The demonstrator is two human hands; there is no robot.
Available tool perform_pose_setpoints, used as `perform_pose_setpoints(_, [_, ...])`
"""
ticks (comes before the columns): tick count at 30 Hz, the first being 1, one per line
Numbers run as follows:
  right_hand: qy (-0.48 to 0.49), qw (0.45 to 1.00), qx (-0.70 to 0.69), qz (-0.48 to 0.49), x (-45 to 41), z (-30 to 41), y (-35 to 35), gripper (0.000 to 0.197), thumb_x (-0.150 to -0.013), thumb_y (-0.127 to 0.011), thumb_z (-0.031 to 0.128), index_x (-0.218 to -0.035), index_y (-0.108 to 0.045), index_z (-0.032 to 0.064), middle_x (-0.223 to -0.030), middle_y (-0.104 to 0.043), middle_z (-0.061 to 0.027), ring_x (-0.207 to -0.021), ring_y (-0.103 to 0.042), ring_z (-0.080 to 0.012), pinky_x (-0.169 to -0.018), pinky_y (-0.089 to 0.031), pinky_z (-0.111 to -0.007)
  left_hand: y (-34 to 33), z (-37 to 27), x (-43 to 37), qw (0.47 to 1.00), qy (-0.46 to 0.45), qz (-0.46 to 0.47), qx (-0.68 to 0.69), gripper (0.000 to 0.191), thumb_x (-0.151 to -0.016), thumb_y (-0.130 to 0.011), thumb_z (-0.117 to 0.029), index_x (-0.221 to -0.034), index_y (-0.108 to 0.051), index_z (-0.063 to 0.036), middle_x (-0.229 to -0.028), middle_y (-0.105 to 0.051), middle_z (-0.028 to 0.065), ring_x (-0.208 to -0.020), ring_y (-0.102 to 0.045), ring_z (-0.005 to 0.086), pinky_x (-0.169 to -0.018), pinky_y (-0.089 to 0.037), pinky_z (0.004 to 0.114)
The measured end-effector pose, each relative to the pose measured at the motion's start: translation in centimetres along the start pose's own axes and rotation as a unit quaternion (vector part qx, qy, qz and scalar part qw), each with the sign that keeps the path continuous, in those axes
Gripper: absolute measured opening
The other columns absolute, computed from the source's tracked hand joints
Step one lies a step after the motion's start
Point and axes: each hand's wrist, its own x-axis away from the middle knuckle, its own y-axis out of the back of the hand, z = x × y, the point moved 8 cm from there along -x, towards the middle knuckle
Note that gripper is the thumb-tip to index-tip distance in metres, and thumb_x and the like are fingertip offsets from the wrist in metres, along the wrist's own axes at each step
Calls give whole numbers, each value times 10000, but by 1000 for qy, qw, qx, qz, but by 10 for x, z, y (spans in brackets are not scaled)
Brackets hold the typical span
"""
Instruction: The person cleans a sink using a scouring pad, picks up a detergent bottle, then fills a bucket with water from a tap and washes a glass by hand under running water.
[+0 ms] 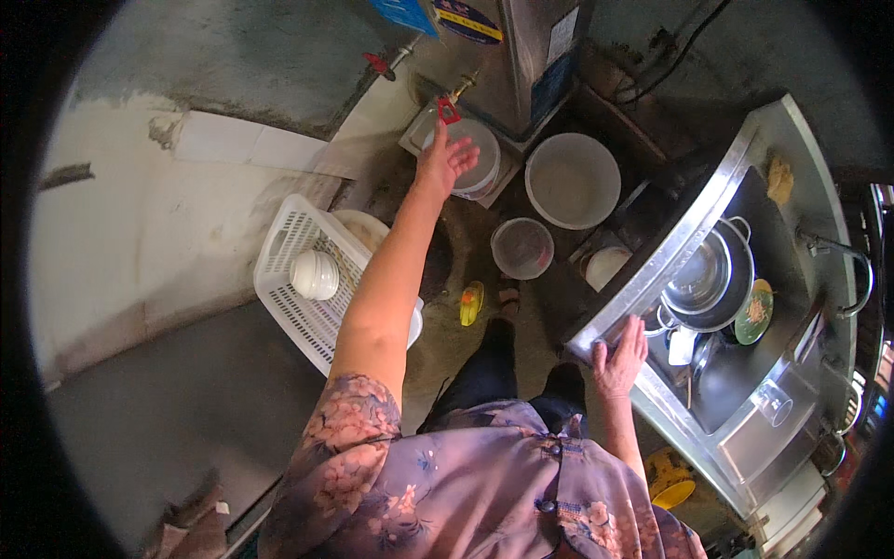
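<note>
My left hand (447,162) reaches forward with its fingers apart over a white plastic bucket (476,150). Its thumb or a fingertip is at the red handle of a brass tap (448,110) on a metal tank (482,77); whether they touch I cannot tell. My right hand (619,363) rests, fingers spread, on the front rim of a stainless steel sink (646,290). In the sink stand a steel pot (739,307) with a steel bowl (698,272) in it, and a green plate with food scraps (753,314).
A white plastic basket (279,279) holds stacked white bowls (314,274) at the left. On the floor are a large pale tub (573,182), a smaller bucket (522,248) and a yellow slipper (472,303). A clear cup (774,403) lies on the sink's drainboard (765,433).
</note>
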Motion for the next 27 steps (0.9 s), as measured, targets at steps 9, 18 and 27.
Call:
perform_pose_setpoints(9, [-27,997,-24,-69,3,-2,0,708,-812,-585,297,-1387,-316,-14,-1354,-428,-234,-1212,-437,-398,-1022,-326,-442,21,-13,-83,999,-13,3,-37,383,-916,-546,-412,-856,-569,-35,-676,-599,82,-593,-598,201,-519,-485,287])
perform_pose_setpoints(18, [-14,997,-2,-72,4,-2,1,681,-805,-562,273,-1360,-338,-51,-1346,-431,-250,-1184,-459,-401,-996,-341,-441,71,-3,-63,979,-78,-188,17,525,-969,-306,-509,-810,-551,-72,-590,-406,5,-477,-374,127,-450,-324,256])
perform_pose_setpoints(27, [-10,999,-10,-44,5,-7,-9,682,-866,-475,384,-1337,-346,-91,-1314,-444,-282,-1153,-470,-421,-972,-343,-475,187,235,-119,937,145,-258,187,865,-887,-366,-639,-1474,-9,-114,-1488,-81,207,-1342,-222,419,-1094,-231,527])
